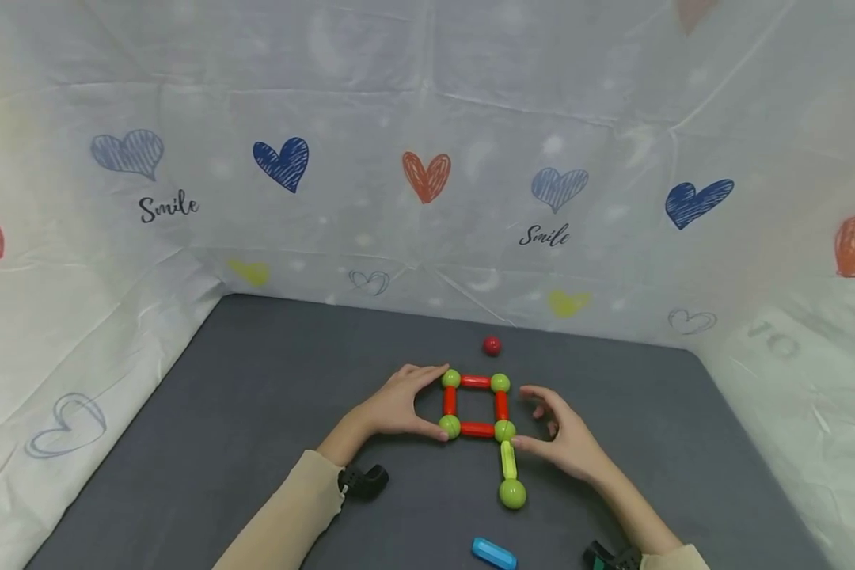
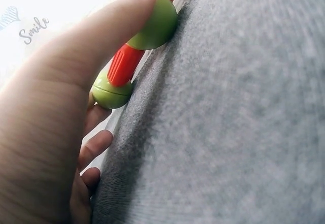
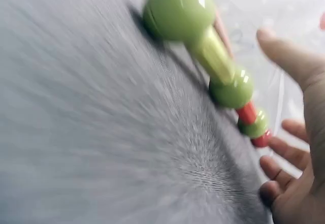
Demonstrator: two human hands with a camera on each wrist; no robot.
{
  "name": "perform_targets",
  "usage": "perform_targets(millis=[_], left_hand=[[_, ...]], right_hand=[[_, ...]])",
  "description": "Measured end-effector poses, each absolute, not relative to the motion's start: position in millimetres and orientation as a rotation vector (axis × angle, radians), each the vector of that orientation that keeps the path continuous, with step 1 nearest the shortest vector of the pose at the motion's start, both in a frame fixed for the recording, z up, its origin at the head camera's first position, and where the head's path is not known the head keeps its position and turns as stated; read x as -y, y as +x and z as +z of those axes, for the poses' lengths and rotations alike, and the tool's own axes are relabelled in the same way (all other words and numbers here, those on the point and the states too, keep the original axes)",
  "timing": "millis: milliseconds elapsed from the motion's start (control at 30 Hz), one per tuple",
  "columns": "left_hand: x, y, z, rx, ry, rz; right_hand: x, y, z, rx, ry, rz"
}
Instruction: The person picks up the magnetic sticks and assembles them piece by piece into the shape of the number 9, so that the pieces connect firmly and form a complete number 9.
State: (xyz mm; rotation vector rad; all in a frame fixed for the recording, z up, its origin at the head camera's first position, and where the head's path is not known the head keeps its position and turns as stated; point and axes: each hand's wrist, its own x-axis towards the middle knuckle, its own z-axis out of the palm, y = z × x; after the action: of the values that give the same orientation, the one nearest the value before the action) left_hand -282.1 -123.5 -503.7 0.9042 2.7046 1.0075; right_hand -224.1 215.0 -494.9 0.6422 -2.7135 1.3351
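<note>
On the grey table lies a square of red rods [image 1: 476, 430] with green balls [image 1: 450, 427] at its corners. From its near right corner a yellow-green rod [image 1: 509, 461] runs toward me to another green ball [image 1: 512, 494]. My left hand [image 1: 399, 402] holds the square's left side between thumb and index finger, the thumb on the near ball [image 2: 157, 26] and the index finger at the far ball [image 2: 111, 92]. To the right of the square is my right hand [image 1: 566, 435], thumb and fingers spread apart, holding nothing; its thumb [image 3: 287, 54] stands clear of the balls.
A red ball [image 1: 492, 345] sits behind the square. Near the front of the table [image 1: 271, 348] lies a blue rod [image 1: 494, 552]. White sheeting [image 1: 484, 103] printed with hearts hangs around the back and sides.
</note>
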Motion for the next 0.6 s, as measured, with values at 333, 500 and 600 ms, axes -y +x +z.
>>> perform_targets(millis=[333, 500, 600], left_hand=[[122.5, -280.0, -504.2, -2.713, 0.901, 0.995], [123.2, -280.9, -504.3, -2.716, 0.907, 0.989], [123.6, -281.1, -502.9, -2.713, 0.905, 0.986]], right_hand=[[-209.9, -261.8, -508.1, 2.693, 0.915, 1.150], [-207.6, -261.4, -509.3, 2.681, 0.952, 1.073], [-206.5, -261.7, -509.6, 2.672, 0.948, 1.058]])
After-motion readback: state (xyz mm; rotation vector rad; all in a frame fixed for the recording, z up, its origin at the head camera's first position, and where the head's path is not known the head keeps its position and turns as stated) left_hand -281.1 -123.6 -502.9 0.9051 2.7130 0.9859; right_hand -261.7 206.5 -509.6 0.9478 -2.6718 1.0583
